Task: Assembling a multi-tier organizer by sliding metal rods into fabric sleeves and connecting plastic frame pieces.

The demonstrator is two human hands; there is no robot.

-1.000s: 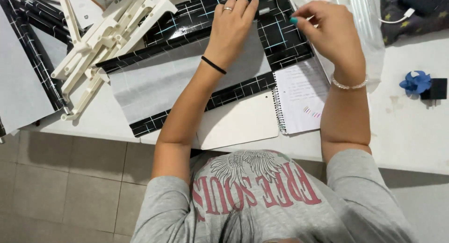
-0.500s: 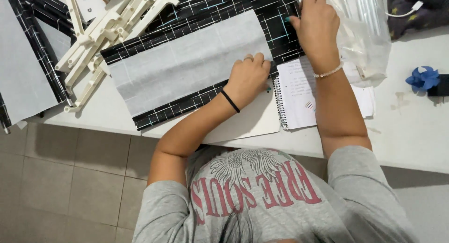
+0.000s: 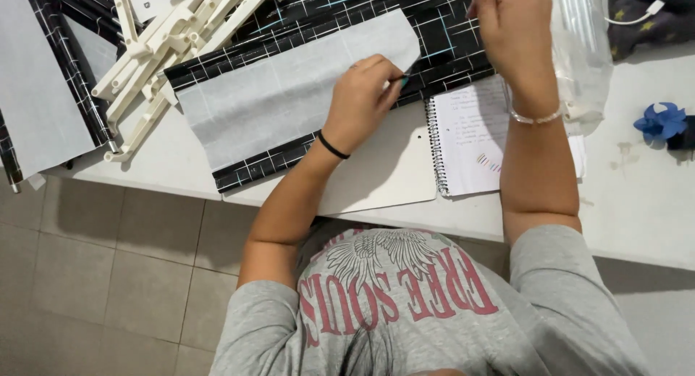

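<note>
The left hand (image 3: 362, 101) lies on the grey backing sheet (image 3: 289, 94), fingers curled narrow, its teal-nailed fingertips pinching at the sheet's near right corner where that corner meets the black gridded film (image 3: 441, 47) beneath. A black band circles that wrist. The right hand (image 3: 514, 32) is up at the far right end of the same film, fingers bent down onto it; its fingertips run off the top of the view, so I cannot tell whether it grips the edge or only presses on it. A beaded bracelet sits on that wrist.

The grey backing sheet stretches leftward from the left hand, lying flat and slightly slanted on the black film, which shows as a dark border all around it. Just near of the sheet's right end, touching the film's edge, lies an open spiral notebook (image 3: 470, 137) with handwriting, and a plain white card (image 3: 384, 173) lies beside it under the left forearm. Right of the sheet, past the right hand, stands a clear plastic bag (image 3: 583, 57). Further right on the white counter (image 3: 637, 195) sits a small blue flower-shaped thing (image 3: 660, 120). Left of the sheet, a cream plastic folding rack (image 3: 174, 43) lies across the film's far left corner.
</note>
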